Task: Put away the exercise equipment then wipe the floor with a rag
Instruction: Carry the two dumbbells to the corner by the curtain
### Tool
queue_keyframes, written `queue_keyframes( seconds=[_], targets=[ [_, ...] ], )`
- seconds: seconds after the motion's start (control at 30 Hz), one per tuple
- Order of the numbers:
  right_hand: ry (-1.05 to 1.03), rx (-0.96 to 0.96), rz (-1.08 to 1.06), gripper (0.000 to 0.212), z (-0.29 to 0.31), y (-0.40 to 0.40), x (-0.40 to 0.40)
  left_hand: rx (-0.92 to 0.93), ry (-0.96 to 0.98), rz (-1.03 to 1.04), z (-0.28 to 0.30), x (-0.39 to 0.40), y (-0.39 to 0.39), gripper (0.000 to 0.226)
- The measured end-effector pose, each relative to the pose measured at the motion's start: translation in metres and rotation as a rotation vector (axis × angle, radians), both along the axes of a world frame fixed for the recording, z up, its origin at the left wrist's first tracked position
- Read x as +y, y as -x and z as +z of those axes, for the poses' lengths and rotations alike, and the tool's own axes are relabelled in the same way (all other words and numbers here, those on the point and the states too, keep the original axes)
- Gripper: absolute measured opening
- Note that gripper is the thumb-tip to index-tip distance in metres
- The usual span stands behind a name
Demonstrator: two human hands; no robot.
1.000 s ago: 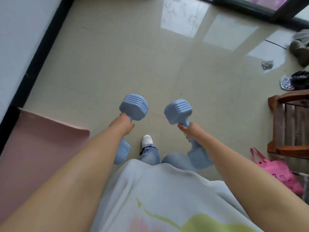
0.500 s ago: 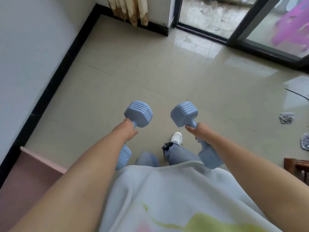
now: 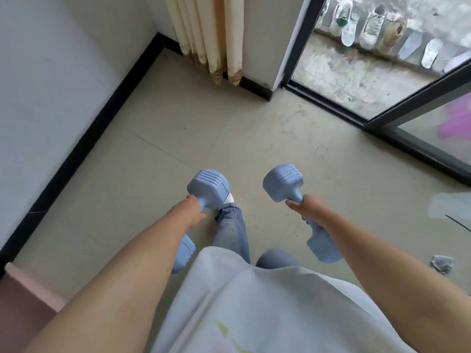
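Note:
I carry two light blue dumbbells at waist height over a beige tiled floor (image 3: 254,138). My left hand (image 3: 187,210) grips the handle of the left dumbbell (image 3: 209,187), whose rear head shows under my forearm. My right hand (image 3: 309,208) grips the handle of the right dumbbell (image 3: 283,180), with its rear head below my wrist. A pink exercise mat (image 3: 28,291) lies at the lower left edge. No rag is recognisable in view.
A white wall with black skirting (image 3: 84,138) runs along the left. A cream curtain (image 3: 209,34) hangs in the far corner. An open sliding door track (image 3: 331,103) leads to a balcony with several shoes (image 3: 369,24). Small bits of litter (image 3: 442,263) lie at right.
I have walked forward and the view has tilted up: the corner, curtain and balcony door came into sight, the mat slid to the lower left. Both hands kept holding the dumbbells.

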State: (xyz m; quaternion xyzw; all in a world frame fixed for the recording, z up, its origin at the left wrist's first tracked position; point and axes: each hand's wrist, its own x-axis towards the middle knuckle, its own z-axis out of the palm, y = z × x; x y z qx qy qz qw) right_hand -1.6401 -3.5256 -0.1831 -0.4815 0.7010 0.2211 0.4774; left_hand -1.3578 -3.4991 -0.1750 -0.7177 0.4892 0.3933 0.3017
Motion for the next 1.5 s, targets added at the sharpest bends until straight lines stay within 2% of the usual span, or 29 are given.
queue_keyframes(
  seconds=[0.3,0.43,0.53,0.73,0.93,1.13,1.23,1.3,1.4,1.5],
  targets=[
    [0.011,-0.019,-0.033,0.043,-0.021,-0.023,-0.180,-0.060,-0.011,0.021,-0.011,-0.194,-0.019,0.074],
    [-0.002,-0.058,-0.038,0.038,-0.054,-0.026,-0.250,-0.041,0.017,0.004,-0.036,-0.261,-0.015,0.061],
    [0.000,-0.047,-0.028,0.043,-0.086,-0.026,-0.296,-0.015,0.024,-0.045,-0.064,-0.307,-0.009,0.049],
    [0.014,0.020,-0.016,0.044,-0.182,-0.038,-0.368,-0.009,0.016,-0.154,-0.172,-0.383,-0.010,0.038],
    [0.068,0.079,0.029,0.046,-0.340,-0.056,-0.411,-0.052,-0.003,-0.300,-0.343,-0.427,-0.011,0.029],
    [0.105,0.124,0.109,0.038,-0.473,-0.063,-0.438,0.003,0.025,-0.477,-0.490,-0.460,-0.022,0.035],
    [0.167,0.125,0.178,0.039,-0.515,-0.063,-0.464,0.033,0.071,-0.602,-0.530,-0.488,-0.031,0.036],
    [0.245,0.135,0.229,0.032,-0.534,-0.063,-0.484,0.025,0.101,-0.705,-0.546,-0.506,-0.033,0.038],
    [0.330,0.140,0.274,0.023,-0.556,-0.069,-0.513,0.005,0.110,-0.848,-0.560,-0.527,-0.036,0.044],
    [0.377,0.134,0.293,0.024,-0.571,-0.078,-0.530,0.007,0.119,-0.922,-0.569,-0.536,-0.036,0.045]
  ],
)
